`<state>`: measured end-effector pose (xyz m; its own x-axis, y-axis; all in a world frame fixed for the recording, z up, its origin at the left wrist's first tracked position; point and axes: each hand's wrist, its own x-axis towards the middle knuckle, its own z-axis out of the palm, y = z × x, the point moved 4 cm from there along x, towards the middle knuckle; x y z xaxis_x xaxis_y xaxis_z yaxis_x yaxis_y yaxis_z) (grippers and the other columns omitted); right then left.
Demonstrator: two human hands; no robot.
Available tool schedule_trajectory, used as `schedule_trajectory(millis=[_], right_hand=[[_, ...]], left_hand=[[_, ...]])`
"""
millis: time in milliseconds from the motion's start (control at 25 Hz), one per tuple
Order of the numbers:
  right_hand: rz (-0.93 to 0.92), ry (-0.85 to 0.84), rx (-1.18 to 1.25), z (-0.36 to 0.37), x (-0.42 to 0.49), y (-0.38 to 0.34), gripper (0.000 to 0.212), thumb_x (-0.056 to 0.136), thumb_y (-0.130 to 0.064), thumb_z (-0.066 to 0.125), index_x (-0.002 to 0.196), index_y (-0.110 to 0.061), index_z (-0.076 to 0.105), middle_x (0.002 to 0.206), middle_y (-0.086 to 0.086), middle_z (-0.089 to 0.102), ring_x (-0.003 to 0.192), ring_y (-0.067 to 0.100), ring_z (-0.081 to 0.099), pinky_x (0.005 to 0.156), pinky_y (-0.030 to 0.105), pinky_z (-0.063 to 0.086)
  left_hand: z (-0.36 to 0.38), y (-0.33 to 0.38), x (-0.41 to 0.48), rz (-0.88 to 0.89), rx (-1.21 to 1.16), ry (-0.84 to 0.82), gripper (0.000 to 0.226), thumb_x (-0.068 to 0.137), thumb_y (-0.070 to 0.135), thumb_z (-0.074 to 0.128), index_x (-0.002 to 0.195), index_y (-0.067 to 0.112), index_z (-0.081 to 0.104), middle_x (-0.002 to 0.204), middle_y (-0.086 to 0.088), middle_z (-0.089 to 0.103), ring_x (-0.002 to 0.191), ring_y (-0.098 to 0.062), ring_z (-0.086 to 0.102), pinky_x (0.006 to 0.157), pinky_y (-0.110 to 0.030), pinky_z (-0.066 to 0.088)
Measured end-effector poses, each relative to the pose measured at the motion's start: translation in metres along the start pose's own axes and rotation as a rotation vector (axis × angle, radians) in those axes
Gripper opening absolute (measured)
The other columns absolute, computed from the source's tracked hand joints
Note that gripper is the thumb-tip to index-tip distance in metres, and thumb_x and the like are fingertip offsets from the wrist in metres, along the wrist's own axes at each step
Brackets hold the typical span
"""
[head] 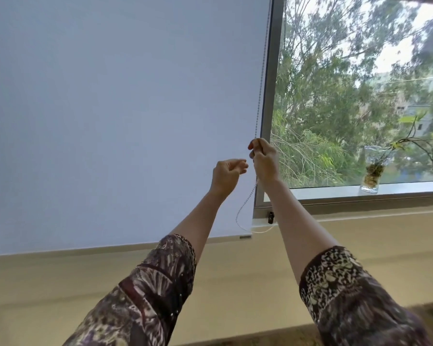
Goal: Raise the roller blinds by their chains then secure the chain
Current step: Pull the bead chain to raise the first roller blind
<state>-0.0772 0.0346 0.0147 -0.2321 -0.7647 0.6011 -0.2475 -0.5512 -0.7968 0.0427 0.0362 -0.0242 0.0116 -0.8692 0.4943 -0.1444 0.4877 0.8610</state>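
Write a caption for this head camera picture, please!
Right hand grips the bead chain beside a lowered roller blind.

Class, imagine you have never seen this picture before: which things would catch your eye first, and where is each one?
First, the big white roller blind covering the left of the window down to the sill. Next, at its right edge, the right hand gripping the bead chain, with the left hand curled just beside it. Then the green trees through the bare pane on the right.
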Motion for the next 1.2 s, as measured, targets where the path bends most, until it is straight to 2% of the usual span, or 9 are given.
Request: schedule_trajectory(millis=[120, 240, 400, 600, 680, 800, 920, 1040, 1200], right_hand=[[-0.015, -0.014, -0.007, -0.006, -0.008, 0.013, 0.027, 0.093, -0.003, 0.041, 0.076, -0.013, 0.059, 0.070, 0.004, 0.057, 0.064, 0.015, 0.047, 0.061, 0.030, 0.037], [0.000, -0.017, -0.053, -0.010, -0.022, 0.032, 0.029, 0.092, -0.003, 0.040, 0.073, -0.015, 0.057, 0.065, 0.002, 0.051, 0.062, 0.017, 0.043, 0.055, 0.026, 0.033], [0.047, -0.039, -0.093, -0.012, -0.043, 0.060, 0.030, 0.091, 0.000, 0.039, 0.070, -0.014, 0.055, 0.059, 0.000, 0.047, 0.053, 0.013, 0.037, 0.045, 0.017, 0.027], [0.104, -0.073, -0.128, -0.014, -0.069, 0.090, 0.029, 0.092, -0.001, 0.040, 0.071, -0.013, 0.056, 0.058, -0.001, 0.048, 0.053, 0.013, 0.039, 0.051, 0.027, 0.031], [0.129, -0.097, -0.132, -0.013, -0.078, 0.100, 0.029, 0.091, 0.000, 0.040, 0.071, -0.012, 0.057, 0.059, 0.001, 0.048, 0.051, 0.013, 0.039, 0.049, 0.026, 0.031], [0.192, -0.163, -0.157, -0.011, -0.087, 0.111, 0.029, 0.094, -0.004, 0.042, 0.073, -0.012, 0.059, 0.059, 0.003, 0.053, 0.047, 0.009, 0.041, 0.045, 0.019, 0.030], [0.294, -0.272, -0.070, -0.009, -0.084, 0.113, 0.025, 0.097, -0.011, 0.044, 0.087, -0.008, 0.067, 0.076, 0.013, 0.069, 0.062, 0.016, 0.061, 0.057, 0.019, 0.045], [0.341, -0.193, 0.061, -0.015, -0.057, 0.097, 0.029, 0.097, -0.010, 0.040, 0.108, -0.003, 0.067, 0.101, 0.019, 0.072, 0.090, 0.024, 0.068, 0.080, 0.032, 0.049], [0.270, -0.150, 0.229, -0.012, -0.004, 0.039, 0.026, 0.100, -0.017, 0.041, 0.107, -0.006, 0.063, 0.108, 0.018, 0.069, 0.089, 0.020, 0.066, 0.083, 0.035, 0.049]], left_hand=[[0.007, 0.018, 0.013, -0.005, -0.134, 0.037, 0.023, 0.095, 0.020, 0.057, 0.108, 0.007, 0.071, 0.102, -0.006, 0.075, 0.089, -0.013, 0.073, 0.075, -0.019, 0.052], [0.021, 0.034, 0.025, -0.004, -0.230, 0.028, 0.021, 0.093, 0.019, 0.059, 0.105, 0.007, 0.072, 0.102, -0.008, 0.075, 0.089, -0.015, 0.072, 0.062, -0.010, 0.049], [0.041, 0.036, 0.031, -0.006, -0.273, 0.014, 0.020, 0.092, 0.013, 0.060, 0.105, 0.001, 0.071, 0.101, -0.017, 0.074, 0.091, -0.026, 0.072, 0.064, -0.011, 0.052], [0.051, 0.014, 0.019, -0.010, -0.217, 0.089, 0.017, 0.090, 0.008, 0.063, 0.099, -0.003, 0.072, 0.083, -0.014, 0.072, 0.057, -0.006, 0.066, 0.064, -0.018, 0.058], [0.048, 0.000, 0.012, -0.003, -0.133, 0.118, 0.015, 0.088, 0.008, 0.065, 0.094, -0.001, 0.074, 0.080, -0.015, 0.074, 0.057, -0.008, 0.065, 0.068, -0.023, 0.059], [0.045, -0.013, -0.001, 0.000, -0.038, 0.146, 0.013, 0.087, 0.011, 0.066, 0.088, 0.004, 0.076, 0.078, -0.016, 0.075, 0.060, -0.013, 0.067, 0.068, -0.023, 0.059], [0.039, -0.024, -0.011, 0.017, 0.101, 0.195, 0.015, 0.089, 0.013, 0.063, 0.085, 0.010, 0.077, 0.074, -0.007, 0.075, 0.067, -0.017, 0.071, 0.071, -0.029, 0.059], [0.033, -0.038, -0.015, 0.009, 0.206, 0.211, 0.019, 0.089, 0.011, 0.059, 0.084, 0.012, 0.077, 0.075, -0.005, 0.076, 0.071, -0.017, 0.071, 0.073, -0.028, 0.059], [0.038, -0.062, -0.026, -0.069, 0.217, 0.197, 0.022, 0.088, 0.005, 0.057, 0.082, 0.012, 0.077, 0.066, -0.001, 0.072, 0.062, -0.011, 0.067, 0.073, -0.026, 0.057]])
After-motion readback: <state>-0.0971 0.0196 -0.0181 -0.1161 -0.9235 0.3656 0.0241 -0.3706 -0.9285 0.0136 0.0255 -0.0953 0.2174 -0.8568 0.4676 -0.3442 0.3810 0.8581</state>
